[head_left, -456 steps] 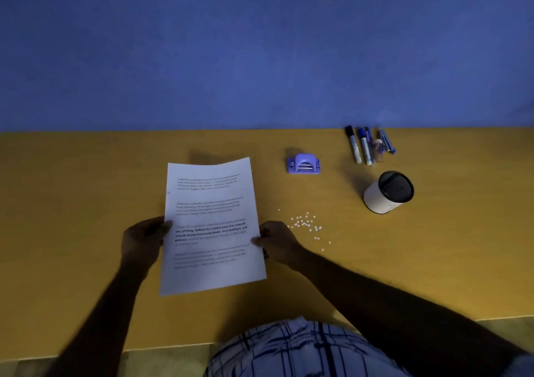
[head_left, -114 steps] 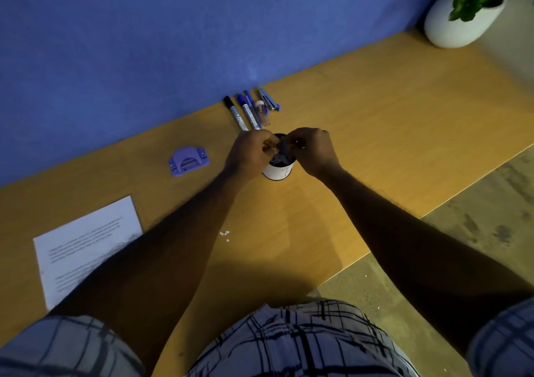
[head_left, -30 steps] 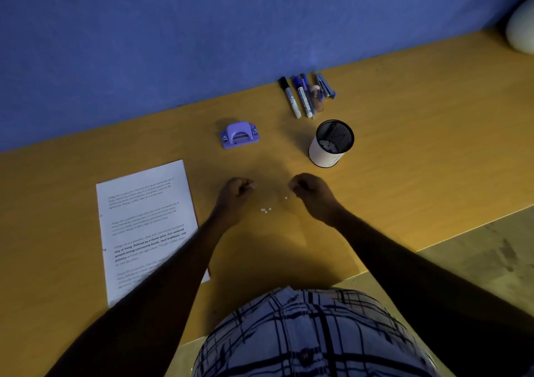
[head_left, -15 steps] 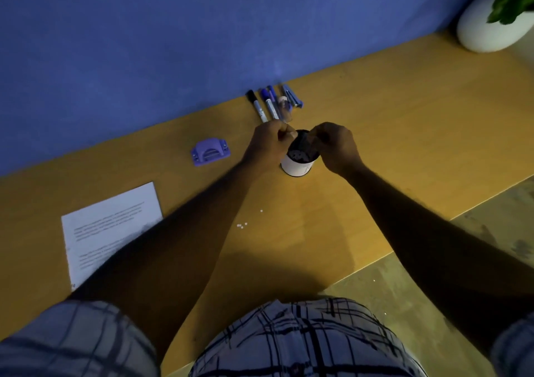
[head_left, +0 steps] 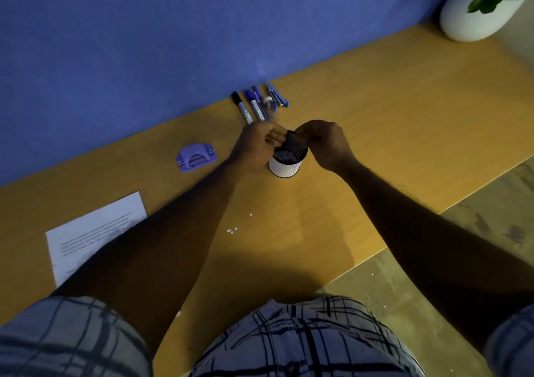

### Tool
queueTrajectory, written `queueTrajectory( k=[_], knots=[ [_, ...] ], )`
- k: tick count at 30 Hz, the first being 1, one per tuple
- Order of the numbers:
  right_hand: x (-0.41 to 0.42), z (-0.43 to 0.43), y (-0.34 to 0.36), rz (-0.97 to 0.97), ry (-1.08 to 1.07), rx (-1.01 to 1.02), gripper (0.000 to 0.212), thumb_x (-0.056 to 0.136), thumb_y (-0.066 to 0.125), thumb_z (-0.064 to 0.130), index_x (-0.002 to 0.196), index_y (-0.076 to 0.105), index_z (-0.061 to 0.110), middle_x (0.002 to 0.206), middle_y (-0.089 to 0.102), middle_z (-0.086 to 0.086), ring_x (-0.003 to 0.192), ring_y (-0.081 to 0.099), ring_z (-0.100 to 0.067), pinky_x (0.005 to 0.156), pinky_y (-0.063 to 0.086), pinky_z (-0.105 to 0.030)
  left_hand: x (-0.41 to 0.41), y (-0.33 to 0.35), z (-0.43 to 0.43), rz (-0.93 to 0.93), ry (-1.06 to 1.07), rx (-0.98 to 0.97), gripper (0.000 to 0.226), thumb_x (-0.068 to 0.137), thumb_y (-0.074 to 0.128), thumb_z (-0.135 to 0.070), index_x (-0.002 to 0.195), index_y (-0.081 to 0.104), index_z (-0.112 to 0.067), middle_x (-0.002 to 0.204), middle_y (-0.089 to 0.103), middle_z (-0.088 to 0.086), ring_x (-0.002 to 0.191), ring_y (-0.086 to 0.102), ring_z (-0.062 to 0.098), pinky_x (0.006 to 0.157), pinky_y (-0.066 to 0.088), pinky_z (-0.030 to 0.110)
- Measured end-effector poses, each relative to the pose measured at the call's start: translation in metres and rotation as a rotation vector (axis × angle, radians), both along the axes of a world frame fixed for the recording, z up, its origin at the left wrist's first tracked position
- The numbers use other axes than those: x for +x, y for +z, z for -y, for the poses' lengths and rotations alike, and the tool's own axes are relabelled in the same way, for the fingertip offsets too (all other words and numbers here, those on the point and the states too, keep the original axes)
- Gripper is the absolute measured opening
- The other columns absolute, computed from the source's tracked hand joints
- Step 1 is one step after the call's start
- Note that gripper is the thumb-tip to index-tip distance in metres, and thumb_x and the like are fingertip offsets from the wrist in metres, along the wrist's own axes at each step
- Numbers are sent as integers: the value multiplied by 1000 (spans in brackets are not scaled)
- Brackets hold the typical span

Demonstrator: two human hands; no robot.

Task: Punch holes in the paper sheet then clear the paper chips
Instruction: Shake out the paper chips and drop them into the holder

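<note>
Yellow desk (head_left: 404, 110) against blue wall (head_left: 144, 29). Paper chips (head_left: 232, 230): few left on desk centre, 7 o'clock from white cup (head_left: 284, 167). Left hand (head_left: 257, 144) and right hand (head_left: 323, 144) over cup mouth, fingertips pinched; contents of either pinch cannot be told. Paper sheet (head_left: 95, 232) flat at 8 o'clock, partly under left forearm. Purple hole punch (head_left: 196, 157) at 9 o'clock from cup. Markers (head_left: 257, 105) at 12 o'clock. Potted plant (head_left: 479, 3) at 2 o'clock.
</note>
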State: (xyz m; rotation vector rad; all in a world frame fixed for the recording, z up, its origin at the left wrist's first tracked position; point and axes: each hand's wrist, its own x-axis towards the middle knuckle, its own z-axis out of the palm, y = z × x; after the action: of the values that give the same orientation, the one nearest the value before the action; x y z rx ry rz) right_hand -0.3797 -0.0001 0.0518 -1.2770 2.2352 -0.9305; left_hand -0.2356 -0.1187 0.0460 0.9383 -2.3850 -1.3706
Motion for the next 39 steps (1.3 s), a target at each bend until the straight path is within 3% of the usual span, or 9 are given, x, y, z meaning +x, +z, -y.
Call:
queueTrajectory(
  k=[3,7,9,12,16,22,27,33,39],
  knots=[
    [2,-6,-1,97,-80,-48,20,86,62,-4,99,72,7,93,72,-4,81,64,-12,60,43,-4,6,0,0,-85,53,244,38,90,50,13,125,58,1,113,68,10,98,68,12,78,56,16],
    [14,-18,0,153,-100,-142,15,88,64,1,98,71,10,92,70,-2,83,65,-15,67,51,-19,26,2,-5,-165,134,312,28,91,59,4,118,63,-1,103,72,8,84,74,11,67,59,21],
    [26,-26,0,204,-118,-182,12,88,66,5,95,71,14,91,71,-1,83,66,-15,68,52,-23,44,-1,-9,-159,178,277,21,85,70,-4,104,69,-12,96,75,7,75,74,9,61,58,21],
    [54,-37,-8,249,-90,-195,14,86,71,10,93,69,22,87,69,10,77,65,-2,65,50,-16,78,-14,-15,-73,196,135,19,75,81,-17,89,69,-22,81,74,-1,67,68,3,59,56,17],
    [96,-50,-36,179,103,-1,5,85,73,15,89,72,16,81,68,10,62,57,3,63,42,-13,133,-47,-28,135,179,-31,12,76,78,-21,74,66,-24,68,66,-11,59,57,-9,62,46,14],
    [136,-57,-74,14,276,225,10,86,67,17,93,72,13,97,69,-7,87,64,-24,74,51,-34,199,-90,-59,327,122,-100,11,81,72,-17,91,72,-17,89,70,-1,82,64,14,76,51,29],
    [147,-44,-90,-29,191,255,14,87,66,22,98,69,15,100,66,-6,91,61,-25,70,44,-28,197,-95,-71,307,157,-146,14,79,74,-30,89,71,-22,90,67,-5,82,61,12,74,48,28],
    [151,-34,-97,-63,140,302,17,87,68,32,100,68,20,103,67,0,94,61,-20,78,53,-36,196,-100,-72,335,165,-185,14,79,71,-40,89,71,-29,91,64,-13,84,57,6,71,41,23],
    [159,-33,-97,-133,121,308,13,90,62,24,98,71,18,108,67,-3,96,61,-25,81,52,-41,194,-100,-75,345,176,-237,17,82,69,-40,90,74,-25,93,66,-9,86,58,10,74,49,28]
  ],
)
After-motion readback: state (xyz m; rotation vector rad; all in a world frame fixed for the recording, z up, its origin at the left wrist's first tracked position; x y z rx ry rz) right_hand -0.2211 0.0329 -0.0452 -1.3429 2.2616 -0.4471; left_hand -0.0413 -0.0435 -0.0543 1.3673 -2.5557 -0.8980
